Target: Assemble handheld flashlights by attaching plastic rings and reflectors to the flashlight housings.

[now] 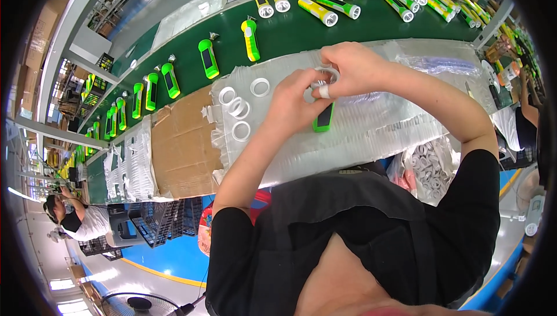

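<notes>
At the work surface, a green flashlight with a dark panel is partly hidden below my hands. A whitish ring sits at its upper end, between my fingers. My left hand is closed around the flashlight's upper part from the left. From the right, my right hand pinches the ring; a white band is wrapped on one finger. Whether the ring is seated on the flashlight cannot be made out. Several loose white rings lie on the plastic-covered surface left of my left hand.
Beyond the work surface runs a green conveyor belt with several green and yellow flashlights. Flat cardboard lies at left. A bag of white rings hangs by the near edge. Other people work at far left and far right.
</notes>
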Motion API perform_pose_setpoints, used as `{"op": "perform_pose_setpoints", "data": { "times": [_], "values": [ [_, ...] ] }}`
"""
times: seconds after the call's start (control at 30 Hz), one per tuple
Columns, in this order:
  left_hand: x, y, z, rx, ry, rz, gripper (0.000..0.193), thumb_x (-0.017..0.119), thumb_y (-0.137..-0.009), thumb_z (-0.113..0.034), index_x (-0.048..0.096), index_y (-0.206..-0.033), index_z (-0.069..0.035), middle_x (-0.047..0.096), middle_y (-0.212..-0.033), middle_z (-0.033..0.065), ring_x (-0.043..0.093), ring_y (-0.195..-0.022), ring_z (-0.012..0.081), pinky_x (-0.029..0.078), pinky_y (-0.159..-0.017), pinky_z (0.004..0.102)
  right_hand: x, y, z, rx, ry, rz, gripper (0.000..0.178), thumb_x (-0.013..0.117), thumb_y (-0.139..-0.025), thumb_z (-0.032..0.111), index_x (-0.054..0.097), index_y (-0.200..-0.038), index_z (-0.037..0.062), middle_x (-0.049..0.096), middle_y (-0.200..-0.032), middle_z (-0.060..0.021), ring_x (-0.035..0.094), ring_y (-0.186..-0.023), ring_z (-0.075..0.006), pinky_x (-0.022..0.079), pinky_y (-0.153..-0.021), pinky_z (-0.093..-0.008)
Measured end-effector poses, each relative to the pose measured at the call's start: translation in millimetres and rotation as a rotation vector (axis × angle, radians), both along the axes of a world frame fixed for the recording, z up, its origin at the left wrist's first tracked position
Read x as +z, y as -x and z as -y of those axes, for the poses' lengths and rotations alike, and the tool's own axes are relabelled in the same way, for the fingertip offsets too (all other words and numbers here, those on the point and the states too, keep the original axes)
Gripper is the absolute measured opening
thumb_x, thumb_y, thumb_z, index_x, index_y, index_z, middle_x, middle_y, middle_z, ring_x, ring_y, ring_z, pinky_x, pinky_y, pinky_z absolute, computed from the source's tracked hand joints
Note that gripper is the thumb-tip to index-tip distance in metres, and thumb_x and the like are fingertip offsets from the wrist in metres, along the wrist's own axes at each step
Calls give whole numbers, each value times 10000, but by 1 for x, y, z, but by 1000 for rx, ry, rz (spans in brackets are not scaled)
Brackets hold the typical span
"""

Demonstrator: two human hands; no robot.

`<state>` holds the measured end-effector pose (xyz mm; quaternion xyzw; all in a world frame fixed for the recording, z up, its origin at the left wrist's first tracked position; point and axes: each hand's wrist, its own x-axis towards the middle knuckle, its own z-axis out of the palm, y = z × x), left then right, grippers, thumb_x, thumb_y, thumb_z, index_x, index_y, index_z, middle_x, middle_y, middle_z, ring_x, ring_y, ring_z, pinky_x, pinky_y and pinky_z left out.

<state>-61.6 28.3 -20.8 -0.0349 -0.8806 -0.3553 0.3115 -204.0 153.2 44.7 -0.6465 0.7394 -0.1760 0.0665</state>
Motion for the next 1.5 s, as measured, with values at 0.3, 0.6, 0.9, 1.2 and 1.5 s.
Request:
{"op": "perform_pose_setpoints", "data": {
  "times": [0.3,0.6,0.9,1.2,1.5],
  "values": [
    [5,3,-6,73,99,13,331,835,-689,-133,631,-944,-81,680,-887,54,656,-789,221,504,-669,331,11,5,0,-3,-100,26,478,754,-728,421,542,-790,-3,578,-706,-158,588,-675,-298,454,-592,-402],
    [3,7,-8,75,12,0,328,832,-702,-145,635,-959,-91,689,-915,53,656,-812,209,513,-675,328,5,16,-9,-44,-4,35,415,717,-732,348,568,-864,-16,599,-889,-129,590,-791,-292,468,-660,-401],
    [-1,12,-6,74,56,12,346,842,-690,-148,638,-963,-86,685,-902,41,657,-809,201,518,-689,308,26,1,-1,-208,-314,-17,434,775,-727,355,547,-894,26,560,-857,-110,569,-785,-270,451,-680,-377],
    [1,7,-5,70,-6,-30,401,847,-674,-176,640,-1007,-93,654,-902,87,655,-821,276,528,-716,352,29,10,5,-119,-270,-108,573,692,-803,493,585,-1061,-8,599,-1024,-152,603,-850,-276,481,-716,-381],
    [-4,8,-13,81,-33,-121,417,864,-596,-197,622,-930,-143,590,-780,64,612,-763,289,491,-655,402,23,0,-8,-177,-82,-67,380,742,-732,335,548,-786,12,570,-705,-133,568,-644,-258,444,-588,-379]
  ]
}}
